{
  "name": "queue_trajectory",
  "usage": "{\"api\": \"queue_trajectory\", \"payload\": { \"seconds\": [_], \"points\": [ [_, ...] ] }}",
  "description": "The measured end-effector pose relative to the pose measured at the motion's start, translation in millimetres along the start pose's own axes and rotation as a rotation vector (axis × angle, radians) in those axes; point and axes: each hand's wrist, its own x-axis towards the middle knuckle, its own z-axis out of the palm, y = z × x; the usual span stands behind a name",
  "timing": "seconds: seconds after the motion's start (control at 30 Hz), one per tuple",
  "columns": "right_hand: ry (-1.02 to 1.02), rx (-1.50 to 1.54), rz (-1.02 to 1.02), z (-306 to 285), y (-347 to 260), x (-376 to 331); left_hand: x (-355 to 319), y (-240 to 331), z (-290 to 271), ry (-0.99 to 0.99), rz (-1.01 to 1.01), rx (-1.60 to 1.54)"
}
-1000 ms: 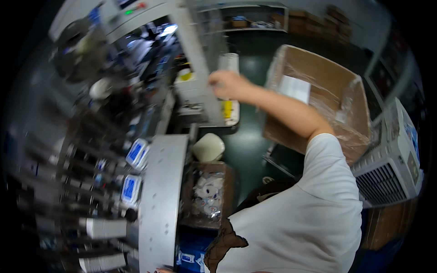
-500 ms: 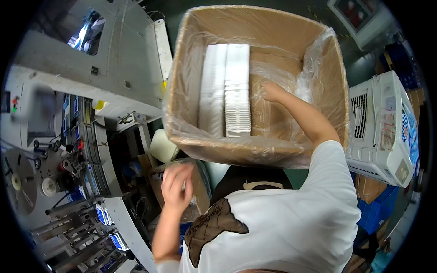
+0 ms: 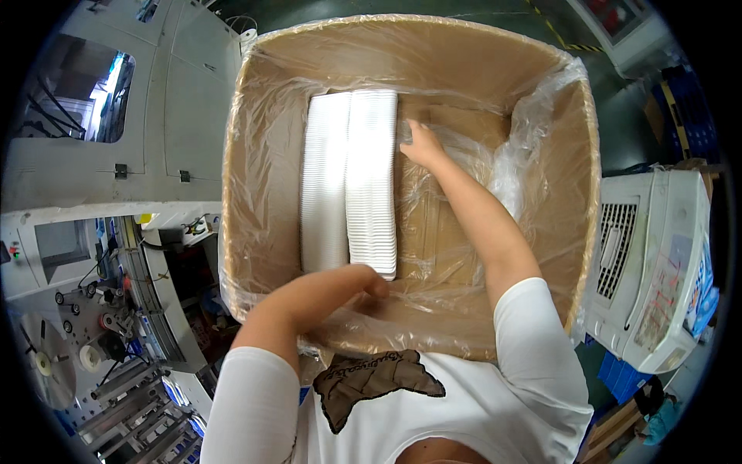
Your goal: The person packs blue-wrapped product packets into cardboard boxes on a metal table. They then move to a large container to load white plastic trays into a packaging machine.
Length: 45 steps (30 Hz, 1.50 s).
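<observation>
A large cardboard box (image 3: 247, 255) lined with clear plastic film (image 3: 533, 116) opens in front of me. Inside it, two long rows of white, thin-edged stacked pieces lie side by side: a left row (image 3: 325, 178) and a right row (image 3: 372, 178). Their exact kind is unclear. My right hand (image 3: 423, 145) is down in the box, just right of the right row's far part, thumb and finger apart, holding nothing visible. My left hand (image 3: 367, 282) reaches over the near wall to the near end of the right row; its fingers are blurred and partly hidden.
On the left stands a grey machine cabinet (image 3: 147, 100), with reels and rollers (image 3: 93, 356) below it. A white appliance with a vent grille (image 3: 657, 263) stands close to the box's right side. Blue crates (image 3: 622, 375) lie at the lower right.
My left hand has come from outside the box over its near wall to the row's near end. My right hand has shifted toward the right row's far part. The view has moved too.
</observation>
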Motion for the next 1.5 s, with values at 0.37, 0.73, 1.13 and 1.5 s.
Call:
{"api": "queue_trajectory", "payload": {
  "seconds": [0.37,0.73,1.13,1.5],
  "points": [
    [0.185,-0.165,-0.163,25,-25,78,-16,37,31,0.384,-0.427,-0.116],
    [0.353,-0.115,-0.350,50,-17,23,-20,15,28,0.284,-0.217,-0.147],
    [0.295,-0.150,-0.505,54,-4,-9,6,6,42,1.201,-0.179,-0.604],
    [0.055,-0.344,-0.259,28,-19,9,29,-25,14,1.293,-0.022,-1.851]
  ]
}}
